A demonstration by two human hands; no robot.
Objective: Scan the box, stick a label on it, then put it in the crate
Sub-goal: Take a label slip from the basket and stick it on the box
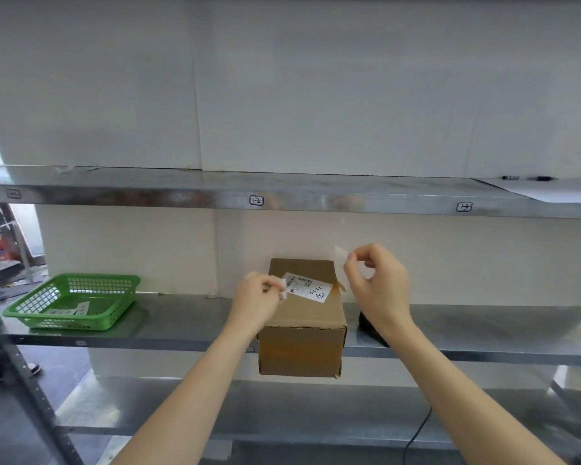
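1. At the lower left of the frame, the green crate (pixel 73 305) is sitting on the middle shelf (pixel 188 325), well apart from the box. A few small white slips are lying inside it. I judge it is parked there as the drop-off, within my reach but clear of the work.

2. Just left of centre, my left hand (pixel 255 302) is pinching a small white piece (pixel 283 290), fingers closed on it. It is hovering at the left edge of the box top. I cannot tell whether that piece is the sticker or its backing.

3. At centre, the cardboard box (pixel 302 330) is resting on the shelf with its front face overhanging the shelf edge, probably pulled toward me so the top is easy to reach. A printed shipping label (pixel 307 288) with a barcode is already lying flat on its top.

4. Right of centre, my right hand (pixel 376 280) is raised above the box's right corner, fingertips pinched together on a thin translucent strip (pixel 341 255). I judge I am peeling, so sticking is the step in hand.

5. Behind my right wrist, a dark object (pixel 369 325) is sitting on the shelf, possibly the scanner; it is mostly hidden.
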